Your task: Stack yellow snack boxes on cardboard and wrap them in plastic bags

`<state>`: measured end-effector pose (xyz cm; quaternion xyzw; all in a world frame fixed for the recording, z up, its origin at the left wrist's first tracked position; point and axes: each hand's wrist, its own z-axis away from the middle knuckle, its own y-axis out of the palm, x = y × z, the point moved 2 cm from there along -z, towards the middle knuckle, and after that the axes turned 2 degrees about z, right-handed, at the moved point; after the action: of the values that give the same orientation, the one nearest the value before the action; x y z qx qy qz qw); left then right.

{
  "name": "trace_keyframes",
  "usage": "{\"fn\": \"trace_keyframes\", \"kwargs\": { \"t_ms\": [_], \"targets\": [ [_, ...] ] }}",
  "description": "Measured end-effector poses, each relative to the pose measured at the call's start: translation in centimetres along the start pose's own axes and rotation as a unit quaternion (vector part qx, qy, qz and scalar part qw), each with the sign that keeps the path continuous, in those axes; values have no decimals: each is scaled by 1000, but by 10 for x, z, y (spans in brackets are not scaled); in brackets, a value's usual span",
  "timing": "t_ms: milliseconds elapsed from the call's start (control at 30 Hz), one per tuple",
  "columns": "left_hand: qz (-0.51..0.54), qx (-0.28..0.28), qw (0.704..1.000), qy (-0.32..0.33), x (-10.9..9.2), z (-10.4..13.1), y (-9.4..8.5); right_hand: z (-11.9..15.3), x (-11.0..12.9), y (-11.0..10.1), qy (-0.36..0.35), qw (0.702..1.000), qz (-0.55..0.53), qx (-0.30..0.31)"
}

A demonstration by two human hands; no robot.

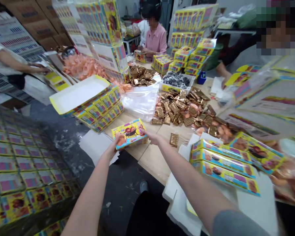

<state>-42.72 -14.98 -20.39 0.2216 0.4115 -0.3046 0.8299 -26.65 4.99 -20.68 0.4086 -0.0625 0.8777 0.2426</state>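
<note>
Stacked printed boxes point(12, 170) are seen on the floor at far left. A yellow printed carton point(129, 132) is held over the near edge of the wooden worktop point(152, 160), clasped between both hands: the left hand point(114, 146) has its grip closed on the carton's near-left corner, the right hand point(151, 136) on its right end. Gold foil sachets point(182, 109) are heaped beyond. Three stacked cartons point(223, 165) lie to the right.
</note>
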Motion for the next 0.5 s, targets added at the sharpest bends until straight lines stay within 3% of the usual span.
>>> {"fn": "trace_keyframes", "kwargs": {
  "t_ms": [100, 200, 267, 367, 433, 500],
  "targets": [
    [23, 37, 999, -28, 3, -9, 1, -15, -5, 6, 9, 1000, -7, 24],
    [11, 46, 999, -12, 19, 10, -2, 14, -19, 11, -18, 1000, -16, 12],
    [-22, 39, 999, 13, 38, 39, -7, 58, -35, 13, -75, 997, -29, 11],
    [-85, 67, 994, 35, 83, 105, -9, 151, -77, 14, -162, 985, -29, 49],
    [-137, 140, 979, 50, 118, 155, 2, 221, -115, 9, -170, 983, 8, 64],
    [-174, 226, 957, 46, 150, 200, 27, 288, -156, -4, -169, 983, 70, 18]
  ]
}}
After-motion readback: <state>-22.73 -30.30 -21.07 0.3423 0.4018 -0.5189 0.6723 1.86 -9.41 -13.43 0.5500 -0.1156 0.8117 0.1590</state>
